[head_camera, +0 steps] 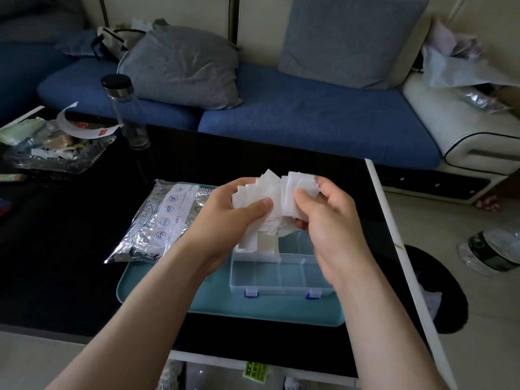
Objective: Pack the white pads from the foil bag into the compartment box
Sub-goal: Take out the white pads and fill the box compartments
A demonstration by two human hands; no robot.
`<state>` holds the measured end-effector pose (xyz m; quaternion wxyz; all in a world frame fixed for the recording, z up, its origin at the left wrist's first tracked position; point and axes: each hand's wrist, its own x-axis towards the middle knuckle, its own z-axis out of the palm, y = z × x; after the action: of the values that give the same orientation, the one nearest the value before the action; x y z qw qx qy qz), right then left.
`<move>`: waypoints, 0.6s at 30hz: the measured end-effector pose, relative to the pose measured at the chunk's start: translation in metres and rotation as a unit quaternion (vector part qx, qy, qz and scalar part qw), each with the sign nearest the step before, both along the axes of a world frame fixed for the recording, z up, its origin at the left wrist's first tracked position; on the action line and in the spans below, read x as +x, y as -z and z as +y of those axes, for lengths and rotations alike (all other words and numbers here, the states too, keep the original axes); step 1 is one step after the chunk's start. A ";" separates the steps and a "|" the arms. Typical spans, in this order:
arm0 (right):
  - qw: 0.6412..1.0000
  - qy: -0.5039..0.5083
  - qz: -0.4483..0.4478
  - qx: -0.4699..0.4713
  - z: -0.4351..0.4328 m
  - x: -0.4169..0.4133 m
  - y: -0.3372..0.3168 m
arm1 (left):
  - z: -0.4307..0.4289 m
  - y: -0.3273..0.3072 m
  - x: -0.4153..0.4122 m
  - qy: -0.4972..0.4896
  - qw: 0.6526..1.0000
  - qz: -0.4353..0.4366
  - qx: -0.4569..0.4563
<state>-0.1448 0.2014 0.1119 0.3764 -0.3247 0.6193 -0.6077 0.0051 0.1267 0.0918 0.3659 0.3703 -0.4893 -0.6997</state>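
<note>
Centrally, a fanned stack of white pads (pixel 277 192) is held above the compartment box (pixel 281 277) by both hands. L. hand (pixel 236 212): fingers curled behind the stack, thumb pressed on its front. R. hand (pixel 326 220): thumb and fingers pinched on the stack's right side. The clear box, w/ blue latches at its near edge, is set on a teal tray (pixel 157 294); more pads are seen in its far-left compartments, partly hidden by the hands. The foil bag (pixel 160 220) is laid flat just left of the box, partly on the tray, partly on the black table (pixel 70 249). A clear bottle (pixel 126 114) is stood upright at far left.
</note>
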 end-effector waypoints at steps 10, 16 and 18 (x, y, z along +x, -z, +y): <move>0.991 -0.040 0.129 0.007 0.003 -0.001 0.000 | -0.001 0.001 0.001 -0.007 0.997 -0.048 -0.068; 0.979 -0.015 0.203 -0.009 0.004 0.002 0.005 | 0.001 0.000 0.000 0.003 0.993 -0.049 -0.109; 0.978 0.002 0.207 -0.012 0.003 0.001 0.006 | 0.002 -0.001 0.000 -0.005 0.993 -0.044 -0.105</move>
<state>-0.1435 0.2045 0.1063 0.2348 -0.4469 0.6771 -0.5355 0.0048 0.1285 0.0933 0.3847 0.3630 -0.5737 -0.6255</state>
